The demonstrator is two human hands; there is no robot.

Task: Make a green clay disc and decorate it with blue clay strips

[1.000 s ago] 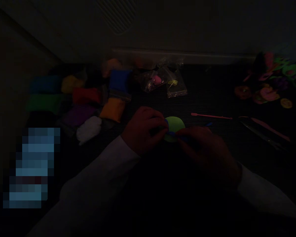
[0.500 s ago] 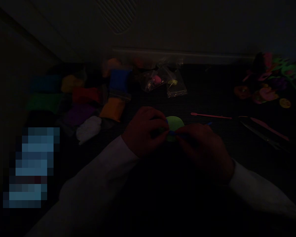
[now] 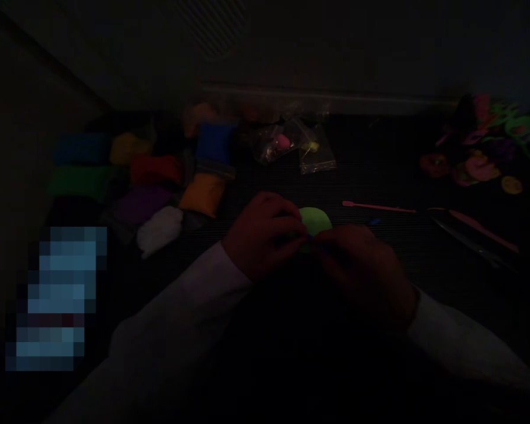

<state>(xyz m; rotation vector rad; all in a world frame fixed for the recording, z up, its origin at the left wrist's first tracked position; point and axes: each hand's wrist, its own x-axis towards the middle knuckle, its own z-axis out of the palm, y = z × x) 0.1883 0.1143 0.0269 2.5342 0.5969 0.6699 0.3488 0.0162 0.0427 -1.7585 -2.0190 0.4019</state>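
Observation:
The head view is very dark. My left hand (image 3: 267, 235) is closed, its thumb and fingers pinching a small strip of blue clay (image 3: 310, 238). From the other side, my right hand (image 3: 364, 268) pinches the same blue strip, and the two sets of fingertips nearly meet. Beneath the fingertips lies a flat round piece of light green clay (image 3: 316, 220), its left and lower parts covered by my hands. Just beyond my right hand a loose bit of blue clay (image 3: 374, 222) rests on the dark table.
Packets of coloured clay, among them an orange packet (image 3: 203, 194) and a white packet (image 3: 159, 231), lie on the left. Small clear bags (image 3: 317, 159) are at the back. A pink tool (image 3: 377, 206), scissors (image 3: 468, 240) and colourful clay flowers (image 3: 481, 166) occupy the right.
Less of the blue strip shows between my fingertips, which have come closer together. The loose blue bit behind my right hand is more exposed.

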